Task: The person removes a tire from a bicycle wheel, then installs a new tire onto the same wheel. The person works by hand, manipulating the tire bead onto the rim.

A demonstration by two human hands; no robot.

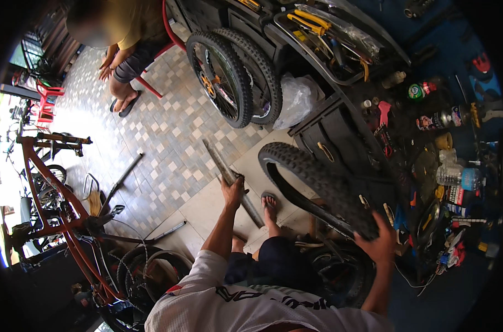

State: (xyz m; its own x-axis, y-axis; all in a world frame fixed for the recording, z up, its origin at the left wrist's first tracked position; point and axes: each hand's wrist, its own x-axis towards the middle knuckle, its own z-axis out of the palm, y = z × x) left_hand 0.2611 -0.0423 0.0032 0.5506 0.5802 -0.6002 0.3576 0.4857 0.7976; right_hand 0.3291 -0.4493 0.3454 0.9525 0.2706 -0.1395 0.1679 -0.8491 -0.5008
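Observation:
My left hand [232, 191] is closed at the middle of a bare bicycle wheel. Seen edge-on, the wheel's silver rim [215, 156] looks like a long narrow bar and carries no tyre. On my right, a loose black knobby bicycle tyre [312, 171] hangs tilted beside the workbench. My right hand [380, 239] grips its near end, slightly blurred, with the fingers partly hidden. The tyre and the rim are apart from each other.
Two wheels with tyres [221, 77] lean against the dark workbench [340, 130]. Above them sits a tool tray [318, 44]. Bottles [462, 178] and tools crowd the right side. An orange bicycle frame [69, 199] stands at left. A seated person [127, 61] is at the back.

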